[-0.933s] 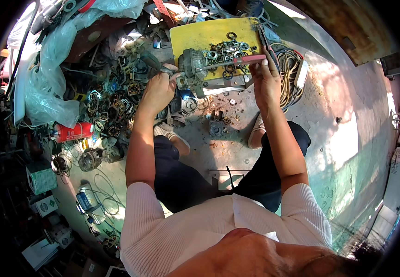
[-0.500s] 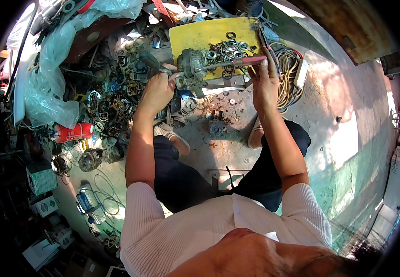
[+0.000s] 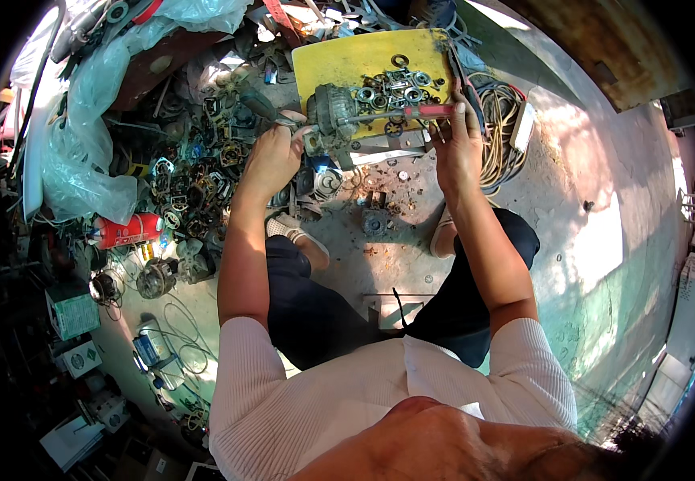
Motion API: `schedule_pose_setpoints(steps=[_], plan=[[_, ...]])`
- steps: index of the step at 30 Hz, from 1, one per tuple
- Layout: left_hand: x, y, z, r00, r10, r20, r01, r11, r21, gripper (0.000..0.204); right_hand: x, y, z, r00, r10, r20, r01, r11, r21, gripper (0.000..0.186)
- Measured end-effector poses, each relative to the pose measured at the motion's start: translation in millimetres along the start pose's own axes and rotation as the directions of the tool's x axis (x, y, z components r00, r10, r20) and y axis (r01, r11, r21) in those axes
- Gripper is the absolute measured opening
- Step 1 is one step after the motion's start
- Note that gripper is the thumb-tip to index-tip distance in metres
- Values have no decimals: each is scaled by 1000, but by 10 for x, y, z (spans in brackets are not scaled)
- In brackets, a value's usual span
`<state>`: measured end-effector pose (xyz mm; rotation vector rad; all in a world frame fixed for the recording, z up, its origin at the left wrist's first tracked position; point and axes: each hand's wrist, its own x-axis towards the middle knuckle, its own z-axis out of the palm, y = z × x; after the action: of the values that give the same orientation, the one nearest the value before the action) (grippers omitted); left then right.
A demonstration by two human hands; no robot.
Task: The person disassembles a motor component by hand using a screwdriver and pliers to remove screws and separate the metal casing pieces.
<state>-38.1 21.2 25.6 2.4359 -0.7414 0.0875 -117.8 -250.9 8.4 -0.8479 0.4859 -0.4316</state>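
Note:
My left hand point(image 3: 275, 159) is closed on a metal tool with a dark green part point(image 3: 257, 103), beside the left end of a grimy cast-metal housing point(image 3: 329, 110). My right hand point(image 3: 457, 152) grips a red-handled screwdriver point(image 3: 427, 111), its long shaft reaching left to the housing. The housing lies at the lower left of a yellow board point(image 3: 363, 52), with several metal rings and washers point(image 3: 399, 88) on it. A long dark tool point(image 3: 464, 72) stands along the board's right edge behind my right hand; whether my fingers touch it I cannot tell.
A pile of metal parts point(image 3: 195, 176), crumpled plastic sheeting point(image 3: 83, 160), a red cylinder point(image 3: 127, 230) and motors point(image 3: 155, 278) crowd the left. Coiled cable point(image 3: 504, 140) and a white power strip point(image 3: 524, 124) lie right of the board. Small parts point(image 3: 375, 224) lie between my feet.
My right hand has shifted very slightly left with the screwdriver. My left hand stays at the housing's left end, and little else differs.

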Motion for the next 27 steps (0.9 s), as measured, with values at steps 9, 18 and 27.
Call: schedule_pose_setpoints(steps=[9,18,27], plan=[[13,0,-1,1000,-3,7,3,1000,13,21,44,-17,-12,985,-128,116,128,992,14,36],[36,-23,44,1000,20,-14,-20,1000,-8,18,203,102,-187,986,-121,111,118,992,36,37],[17,-14,23,1000,-6,-3,6,1000,-18,20,108,42,-76,988,-140,68,139,990,16,39]])
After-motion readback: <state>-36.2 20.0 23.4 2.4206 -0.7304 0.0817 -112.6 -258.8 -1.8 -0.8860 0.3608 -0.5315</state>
